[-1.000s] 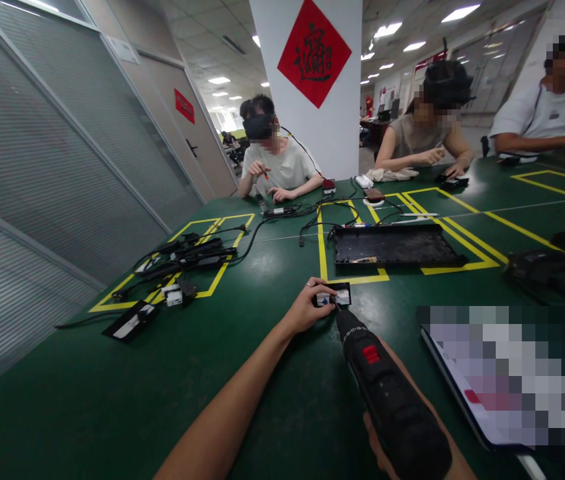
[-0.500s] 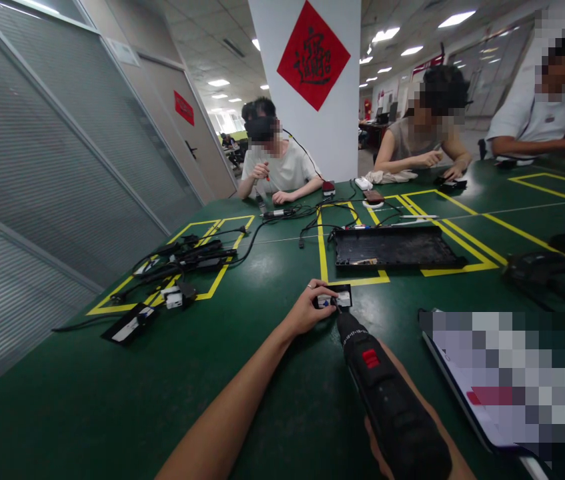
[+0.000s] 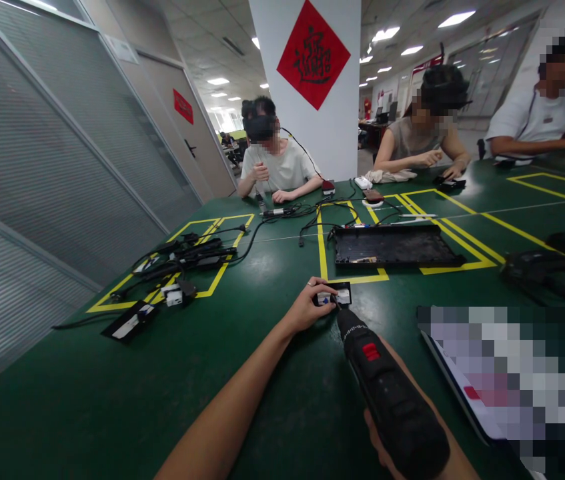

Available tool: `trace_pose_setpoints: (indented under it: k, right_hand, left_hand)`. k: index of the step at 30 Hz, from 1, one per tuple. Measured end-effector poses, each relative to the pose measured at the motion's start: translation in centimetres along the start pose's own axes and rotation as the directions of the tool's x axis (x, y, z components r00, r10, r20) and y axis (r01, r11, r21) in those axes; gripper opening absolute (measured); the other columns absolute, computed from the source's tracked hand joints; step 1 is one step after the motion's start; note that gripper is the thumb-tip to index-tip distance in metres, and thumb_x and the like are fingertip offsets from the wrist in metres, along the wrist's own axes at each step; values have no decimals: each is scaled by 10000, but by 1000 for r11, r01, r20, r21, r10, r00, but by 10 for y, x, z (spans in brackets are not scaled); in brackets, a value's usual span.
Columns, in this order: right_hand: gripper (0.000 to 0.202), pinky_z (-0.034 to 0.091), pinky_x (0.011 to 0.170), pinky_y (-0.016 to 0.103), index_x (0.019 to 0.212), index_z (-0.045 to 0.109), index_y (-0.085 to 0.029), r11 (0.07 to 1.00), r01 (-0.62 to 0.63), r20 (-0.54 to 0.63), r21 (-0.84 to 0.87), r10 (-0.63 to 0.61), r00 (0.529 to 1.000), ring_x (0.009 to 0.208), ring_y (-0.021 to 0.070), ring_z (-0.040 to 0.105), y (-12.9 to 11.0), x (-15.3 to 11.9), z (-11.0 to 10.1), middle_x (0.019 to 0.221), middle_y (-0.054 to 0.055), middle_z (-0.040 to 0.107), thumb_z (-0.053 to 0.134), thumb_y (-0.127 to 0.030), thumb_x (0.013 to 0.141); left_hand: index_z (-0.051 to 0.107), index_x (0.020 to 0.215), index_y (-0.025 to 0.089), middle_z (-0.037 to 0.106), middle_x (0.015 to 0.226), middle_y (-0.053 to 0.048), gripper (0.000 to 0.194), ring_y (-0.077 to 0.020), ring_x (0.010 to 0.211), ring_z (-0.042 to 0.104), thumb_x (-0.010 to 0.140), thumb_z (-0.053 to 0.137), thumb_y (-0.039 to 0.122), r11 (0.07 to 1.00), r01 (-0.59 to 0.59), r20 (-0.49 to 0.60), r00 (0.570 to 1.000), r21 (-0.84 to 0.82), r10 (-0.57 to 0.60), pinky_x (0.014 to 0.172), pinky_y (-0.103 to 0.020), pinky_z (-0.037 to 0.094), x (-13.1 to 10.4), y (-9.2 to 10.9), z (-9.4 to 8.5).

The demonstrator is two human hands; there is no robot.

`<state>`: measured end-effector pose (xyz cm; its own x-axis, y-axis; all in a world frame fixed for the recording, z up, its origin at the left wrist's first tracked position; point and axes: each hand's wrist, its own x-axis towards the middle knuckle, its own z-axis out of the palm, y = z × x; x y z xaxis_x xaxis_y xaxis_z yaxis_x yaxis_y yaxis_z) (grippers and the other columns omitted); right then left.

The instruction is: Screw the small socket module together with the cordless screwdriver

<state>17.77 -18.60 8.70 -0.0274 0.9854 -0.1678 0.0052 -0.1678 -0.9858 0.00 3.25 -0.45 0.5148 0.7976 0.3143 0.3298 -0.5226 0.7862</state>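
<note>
We are looking out from one camera worn on the person's head, facing forward and down across the green table [image 3: 112, 393]. We are viewing the drill [image 3: 392, 400] from behind and above, very near at the lower right, with the left hand [image 3: 307, 309] lying farther out, around mid-view. Beyond the table we are facing the pillar [image 3: 312, 140], while the wall [image 3: 52, 133] is slanting along our left.

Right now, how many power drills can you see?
1 for certain: the power drill in the right hand, its tip at the small black case the left hand touches. Dark objects at far right are too blurred to tell.
</note>
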Motion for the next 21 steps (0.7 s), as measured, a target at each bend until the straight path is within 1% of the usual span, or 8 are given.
trace_pose_setpoints:
  k: [4,7,12,17,21]
  right_hand:
    - [445,528,484,293,1357,415,-334,995,-80,4,60,80,997,575,188,669,-5,2,0,675,1,667,337,-424,928]
    - [429,528,479,287,1331,438,-332,990,-100,-3,96,101,995,561,182,662,-7,3,0,670,3,663,342,-430,924]
    - [420,519,497,254,1276,490,-276,989,-80,-46,125,86,995,650,188,677,-12,4,2,688,16,654,380,-444,907]
    - [447,507,459,267,1319,450,-271,977,-172,-31,125,177,984,534,175,641,-15,6,2,643,7,652,373,-429,908]
    - [456,533,492,300,1342,424,-299,977,-186,-24,107,190,982,559,195,657,-5,5,0,696,13,675,427,-370,891]
  left_hand:
    - [679,1016,205,486,1128,-72,262,-209,1126,495,755,661,190,1000,4,1,1000,3,-4,1014,-356,379,0,0,0]
    - [683,1009,205,492,1120,-69,259,-206,1108,505,751,662,185,1000,5,-5,1000,5,-5,1012,-358,381,0,0,0]
    - [686,1006,209,490,1133,-75,256,-218,1134,497,751,666,197,1000,23,-3,1000,-11,-23,1015,-364,384,0,0,0]
    - [690,1002,209,489,1136,-77,257,-217,1131,501,747,669,189,999,35,3,999,-24,-35,1005,-353,393,0,0,0]
    - [688,1007,209,486,1143,-78,257,-221,1147,491,751,671,201,999,38,4,999,-23,-38,1003,-354,395,0,-1,0]
